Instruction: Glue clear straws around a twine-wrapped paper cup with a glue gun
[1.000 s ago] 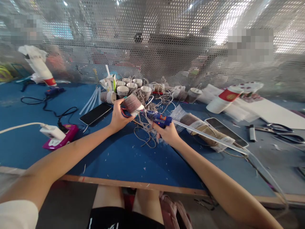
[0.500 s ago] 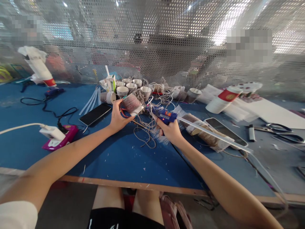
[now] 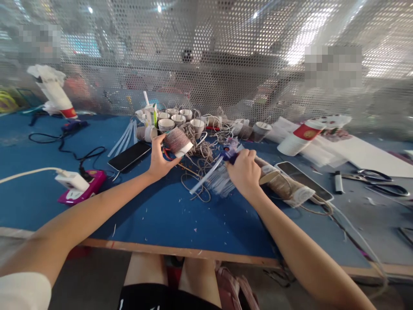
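Observation:
Tilted between the fingers and thumb of my left hand (image 3: 160, 158) is a paper cup wrapped in twine (image 3: 178, 142), its white rim facing down toward me. My right hand (image 3: 245, 171) is closed around a blue glue gun (image 3: 229, 153), which is partly covered by the fingers. A clear glue stick (image 3: 206, 175) sticks out of the gun toward the lower left. Beneath the gun lies a bundle of clear glue sticks (image 3: 222, 183). Loose twine (image 3: 203, 148) is heaped between the two hands.
Several twine-wrapped cups (image 3: 166, 125) stand at the back. A phone (image 3: 129, 156) and a purple power strip (image 3: 82, 187) lie left. On the right are a twine roll (image 3: 284, 185), another phone (image 3: 306, 181), scissors (image 3: 376, 176) and stacked paper cups (image 3: 300, 140).
My right hand has moved slightly right, away from the cup, and turned the glue gun so its glue stick now points lower left. My left hand and the cup stay nearly in place.

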The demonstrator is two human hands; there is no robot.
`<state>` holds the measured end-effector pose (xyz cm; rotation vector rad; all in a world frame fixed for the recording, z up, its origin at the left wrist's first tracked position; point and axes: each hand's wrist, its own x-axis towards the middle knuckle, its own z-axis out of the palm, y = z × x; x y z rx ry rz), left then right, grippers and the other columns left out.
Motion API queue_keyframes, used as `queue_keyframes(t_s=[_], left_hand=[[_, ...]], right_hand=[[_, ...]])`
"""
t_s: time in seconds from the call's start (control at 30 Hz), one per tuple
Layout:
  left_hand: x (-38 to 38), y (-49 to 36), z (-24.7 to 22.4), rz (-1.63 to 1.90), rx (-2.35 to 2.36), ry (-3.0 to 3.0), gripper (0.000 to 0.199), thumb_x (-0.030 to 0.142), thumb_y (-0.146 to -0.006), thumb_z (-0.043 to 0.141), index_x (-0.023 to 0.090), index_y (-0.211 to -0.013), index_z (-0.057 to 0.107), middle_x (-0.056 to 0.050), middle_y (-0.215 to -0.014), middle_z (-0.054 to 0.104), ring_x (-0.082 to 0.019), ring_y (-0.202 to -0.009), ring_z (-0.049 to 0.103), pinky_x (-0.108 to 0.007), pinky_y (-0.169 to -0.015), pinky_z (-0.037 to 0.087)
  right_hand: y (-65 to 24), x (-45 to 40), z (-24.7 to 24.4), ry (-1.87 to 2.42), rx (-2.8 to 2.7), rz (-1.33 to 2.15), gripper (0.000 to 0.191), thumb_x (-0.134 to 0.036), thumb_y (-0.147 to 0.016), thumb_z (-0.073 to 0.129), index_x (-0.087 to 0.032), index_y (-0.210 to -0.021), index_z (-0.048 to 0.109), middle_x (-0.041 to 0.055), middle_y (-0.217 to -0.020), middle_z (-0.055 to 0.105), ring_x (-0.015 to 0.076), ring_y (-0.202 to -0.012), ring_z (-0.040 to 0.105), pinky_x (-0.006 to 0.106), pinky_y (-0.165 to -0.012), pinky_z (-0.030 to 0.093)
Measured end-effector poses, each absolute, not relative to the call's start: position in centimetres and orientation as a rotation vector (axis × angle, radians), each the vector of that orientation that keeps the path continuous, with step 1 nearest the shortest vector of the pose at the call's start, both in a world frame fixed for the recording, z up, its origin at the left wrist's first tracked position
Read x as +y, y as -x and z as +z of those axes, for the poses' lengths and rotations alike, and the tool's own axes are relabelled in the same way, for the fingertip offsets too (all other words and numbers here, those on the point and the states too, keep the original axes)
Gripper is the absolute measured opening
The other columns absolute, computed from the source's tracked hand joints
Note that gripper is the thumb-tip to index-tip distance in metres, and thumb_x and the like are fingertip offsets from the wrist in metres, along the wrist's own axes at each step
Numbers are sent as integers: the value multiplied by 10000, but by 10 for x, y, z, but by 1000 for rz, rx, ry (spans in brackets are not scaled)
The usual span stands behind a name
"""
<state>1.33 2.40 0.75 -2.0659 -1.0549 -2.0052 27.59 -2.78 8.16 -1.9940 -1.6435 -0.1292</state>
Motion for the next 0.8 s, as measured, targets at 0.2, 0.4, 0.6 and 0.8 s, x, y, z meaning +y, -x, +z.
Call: queue_keyframes(t_s=[0.2,0.4,0.6,0.8], left_hand=[[24,-13,10,-1963,-1154,1934,733,444,-770,755,217,-1371,403,-118,-1233,495,-293,-1210,533,-488,-1042,502],[18,-15,15,-1887,-1133,2031,721,450,-752,744,205,-1353,430,-125,-1229,521,-293,-1182,551,-472,-1020,510],[13,-14,17,-1837,-1115,2135,796,583,-732,752,191,-1350,439,-132,-1222,532,-301,-1179,559,-475,-1011,518],[17,-13,11,-1937,-1048,2208,778,547,-748,768,211,-1364,432,-134,-1263,520,-297,-1223,552,-463,-1013,530]], right_hand=[[-272,-34,78,1717,-1800,-237,702,-182,-654,646,-69,-1313,431,307,-1445,378,473,-1329,373,685,-1037,311],[-256,-51,67,860,-2253,69,440,-259,-753,510,-269,-1193,515,88,-1510,509,396,-1431,322,642,-1124,221],[-253,-48,56,847,-2406,197,337,-318,-819,479,-269,-1145,552,45,-1416,619,396,-1436,288,626,-1113,206],[-256,-49,62,918,-2237,297,266,-366,-851,477,-268,-1079,571,50,-1268,691,369,-1357,366,596,-1087,250]])
